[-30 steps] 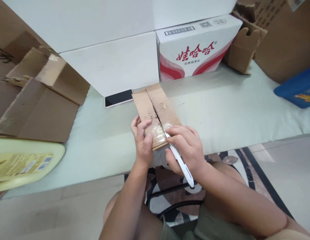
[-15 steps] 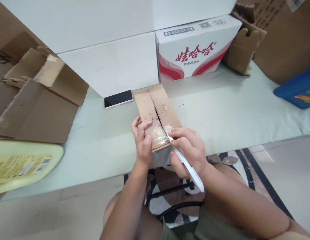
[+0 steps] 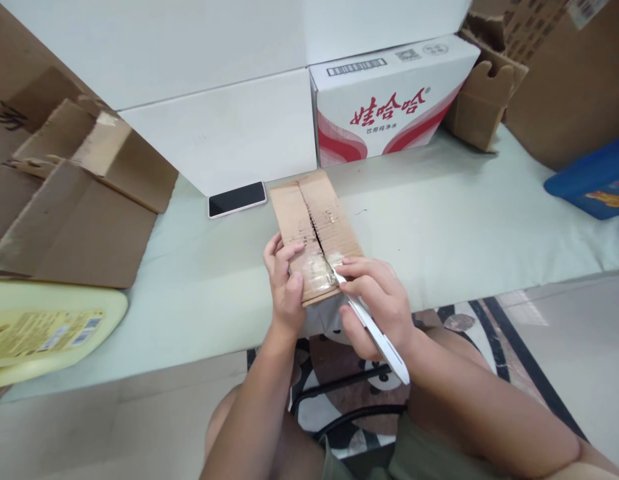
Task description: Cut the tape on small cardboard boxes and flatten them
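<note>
A small brown cardboard box (image 3: 302,207) lies at the near edge of the covered table, with a dark slit along its middle and shiny clear tape at its near end. My left hand (image 3: 286,283) grips its left side, fingers on top. In my right hand (image 3: 376,303) is a white utility knife (image 3: 382,343), its handle pointing down toward me. The knife's front end rests at the taped near end of the slit, and my right fingertips touch the cardboard beside it. The blade itself is hard to make out.
Behind the box, a black-screened phone (image 3: 237,199) lies near white cartons (image 3: 224,133) and a red-and-white carton (image 3: 389,113). Open brown cartons (image 3: 89,220) and a yellow container (image 3: 54,327) are at the left. A blue container (image 3: 594,177) stands at the right.
</note>
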Available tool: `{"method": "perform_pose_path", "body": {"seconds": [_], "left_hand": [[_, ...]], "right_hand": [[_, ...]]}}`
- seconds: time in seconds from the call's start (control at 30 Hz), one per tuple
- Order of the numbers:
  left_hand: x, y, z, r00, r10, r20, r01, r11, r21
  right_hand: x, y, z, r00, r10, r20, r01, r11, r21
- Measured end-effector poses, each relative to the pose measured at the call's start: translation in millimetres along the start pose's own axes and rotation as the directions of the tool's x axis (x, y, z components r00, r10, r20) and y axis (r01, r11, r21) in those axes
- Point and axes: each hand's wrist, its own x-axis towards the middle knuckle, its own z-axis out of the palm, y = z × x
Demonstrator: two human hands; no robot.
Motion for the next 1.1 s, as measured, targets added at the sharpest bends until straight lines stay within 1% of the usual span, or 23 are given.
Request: {"method": "perform_pose_path", "body": {"seconds": [0.17, 0.3, 0.47, 0.73, 0.93, 1.1], "left_hand": [[-1, -2, 0.4, 1.0, -0.018, -0.005, 0.018, 1.0, -0.004], [0, -2, 1.4, 1.0, -0.022, -0.006, 0.023, 1.0, 0.002], [0, -1, 1.7, 1.0, -0.005, -0.013, 0.004, 0.999, -0.048], [0, -2, 1.4, 1.0, 0.006, -0.01, -0.006, 1.0, -0.003], [0, -3, 2.0, 1.0, -0.01, -0.002, 0.01, 1.0, -0.01], [0, -3, 2.0, 1.0, 0.013, -0.009, -0.013, 0.999, -0.03]], "right_hand": [[-1, 0, -3, 1.0, -0.012, 0.011, 0.011, 0.999, 0.041], [0, -2, -4, 0.999, -0.007, 0.038, 0.007, 1.0, 0.004], [0, -2, -2, 0.999, 0.023, 0.03, -0.022, 0.999, -0.043], [-3, 8, 1, 0.999, -0.032, -0.031, 0.034, 0.996, 0.077], [-4, 11, -1, 0.998, -0.048, -0.037, 0.054, 0.982, 0.182], [-3, 9, -3, 0.999, -0.038, -0.009, 0.039, 0.985, 0.167]]}}
